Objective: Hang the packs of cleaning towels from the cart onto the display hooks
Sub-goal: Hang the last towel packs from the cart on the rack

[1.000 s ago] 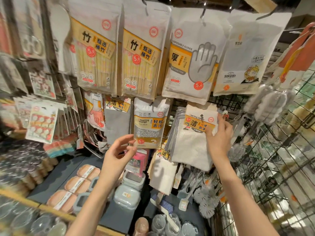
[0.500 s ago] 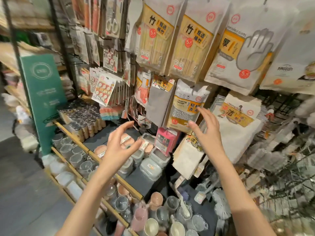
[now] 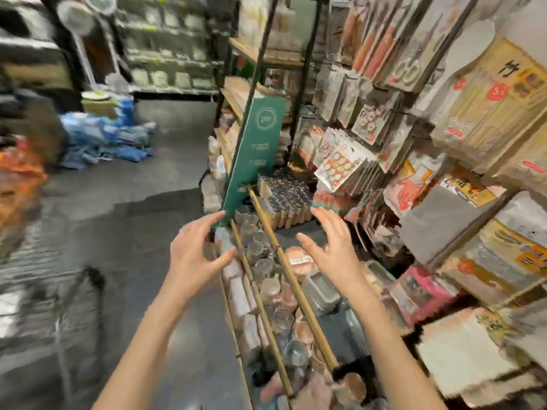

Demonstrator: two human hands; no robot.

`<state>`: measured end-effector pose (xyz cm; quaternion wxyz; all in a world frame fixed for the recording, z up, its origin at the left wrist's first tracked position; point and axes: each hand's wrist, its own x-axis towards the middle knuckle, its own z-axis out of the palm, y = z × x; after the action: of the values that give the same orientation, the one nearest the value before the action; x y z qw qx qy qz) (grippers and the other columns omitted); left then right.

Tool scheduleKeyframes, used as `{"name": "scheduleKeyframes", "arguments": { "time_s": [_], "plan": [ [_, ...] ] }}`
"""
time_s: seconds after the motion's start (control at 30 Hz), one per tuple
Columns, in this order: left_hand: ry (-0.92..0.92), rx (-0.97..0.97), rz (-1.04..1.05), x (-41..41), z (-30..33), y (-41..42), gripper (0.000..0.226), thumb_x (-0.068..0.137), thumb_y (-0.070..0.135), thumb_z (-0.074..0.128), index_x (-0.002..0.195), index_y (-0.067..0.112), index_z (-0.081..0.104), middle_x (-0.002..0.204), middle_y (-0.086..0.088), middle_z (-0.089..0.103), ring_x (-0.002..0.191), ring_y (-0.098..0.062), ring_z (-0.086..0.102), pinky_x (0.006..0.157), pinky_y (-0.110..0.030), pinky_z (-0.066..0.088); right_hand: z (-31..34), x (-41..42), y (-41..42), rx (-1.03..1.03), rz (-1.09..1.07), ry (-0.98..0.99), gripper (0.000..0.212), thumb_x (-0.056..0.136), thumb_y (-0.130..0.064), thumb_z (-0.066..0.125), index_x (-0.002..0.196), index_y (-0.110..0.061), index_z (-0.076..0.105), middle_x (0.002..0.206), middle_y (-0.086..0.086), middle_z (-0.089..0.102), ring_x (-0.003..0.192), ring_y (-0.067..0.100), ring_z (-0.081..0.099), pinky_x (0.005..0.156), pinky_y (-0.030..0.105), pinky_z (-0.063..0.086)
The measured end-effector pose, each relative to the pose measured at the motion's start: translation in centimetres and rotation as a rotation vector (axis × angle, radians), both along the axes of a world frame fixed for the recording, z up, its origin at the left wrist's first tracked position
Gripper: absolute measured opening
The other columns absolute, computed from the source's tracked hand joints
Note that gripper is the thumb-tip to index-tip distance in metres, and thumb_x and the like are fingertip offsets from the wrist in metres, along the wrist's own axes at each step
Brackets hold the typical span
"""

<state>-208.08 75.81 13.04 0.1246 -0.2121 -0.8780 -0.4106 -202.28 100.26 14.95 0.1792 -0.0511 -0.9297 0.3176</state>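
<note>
Your fingers on both hands are spread and loosely bent, and they hold nothing: the left hand (image 3: 196,251) hangs over the aisle edge of the shelf, thumb and forefinger apart, and the right hand (image 3: 333,247) floats palm-in above the jars and cups (image 3: 266,261), touching none of them. A second ago your right hand was up at a white towel pack on its hook while the left waited open; half a second ago both had come off the rack. Now your head has swung left, so the hooks sit at the right edge and the aisle floor (image 3: 133,232) fills the left. I read that as one pack hung and you turning to fetch another. The hung towel packs (image 3: 461,362) show pale and blurred at lower right, well apart from both hands. The cart itself I cannot make out; a dark curved shape at lower left is too smeared to name. The green sign (image 3: 254,155) stands just beyond your left fingertips, so mind it as you swing round.
</note>
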Motion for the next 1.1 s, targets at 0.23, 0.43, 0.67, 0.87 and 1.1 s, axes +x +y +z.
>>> {"name": "scheduleKeyframes", "arguments": {
  "time_s": [0.23,0.43,0.67,0.87,1.1],
  "plan": [
    [0.015,0.026,0.2,-6.7,-0.9,-9.3,0.066,0.083,0.025,0.075,0.142,0.019,0.046,0.144,-0.002,0.048,0.137,-0.025,0.037,0.115,-0.043,0.026,-1.2,-11.3,-10.0,0.044,0.257,-0.019,0.062,0.09,-0.049,0.05,0.145,-0.026,0.033,0.154,-0.007,0.025,0.143,0.006,0.01,0.115,0.026,0.006],
    [0.032,0.031,0.373,-13.4,-0.7,-19.1,0.068,0.076,0.039,0.061,0.14,0.019,0.048,0.145,0.0,0.048,0.14,-0.027,0.034,0.116,-0.049,0.024,-2.2,-21.7,-20.4,0.109,0.433,-0.033,0.067,0.087,-0.059,0.045,0.146,-0.029,0.028,0.155,-0.007,0.023,0.145,0.009,0.007,0.12,0.041,0.008],
    [0.037,0.002,0.539,-19.6,-1.4,-28.8,0.068,0.074,0.043,0.06,0.135,0.014,0.053,0.138,-0.006,0.053,0.131,-0.028,0.044,0.112,-0.037,0.026,-2.8,-31.5,-31.4,0.12,0.606,-0.009,0.065,0.089,-0.055,0.047,0.145,-0.025,0.033,0.154,-0.004,0.028,0.145,0.012,0.012,0.118,0.045,0.012],
    [0.027,0.065,0.735,-23.7,-3.5,-34.9,0.067,0.073,0.036,0.064,0.137,0.024,0.05,0.133,0.015,0.04,0.122,0.001,0.028,0.105,-0.022,0.016,-4.8,-39.7,-38.9,0.155,0.765,-0.02,0.065,0.089,-0.051,0.051,0.144,-0.022,0.034,0.153,-0.002,0.03,0.145,0.013,0.013,0.119,0.046,0.011],
    [-0.13,0.091,0.99,-29.9,-6.2,-42.2,0.068,0.08,0.031,0.076,0.141,0.027,0.045,0.143,-0.003,0.049,0.135,-0.03,0.039,0.111,-0.053,0.029,-7.1,-51.4,-48.2,0.224,1.019,-0.055,0.067,0.088,-0.052,0.051,0.144,-0.02,0.034,0.152,0.0,0.033,0.144,0.015,0.018,0.119,0.044,0.01]
  ]
}}
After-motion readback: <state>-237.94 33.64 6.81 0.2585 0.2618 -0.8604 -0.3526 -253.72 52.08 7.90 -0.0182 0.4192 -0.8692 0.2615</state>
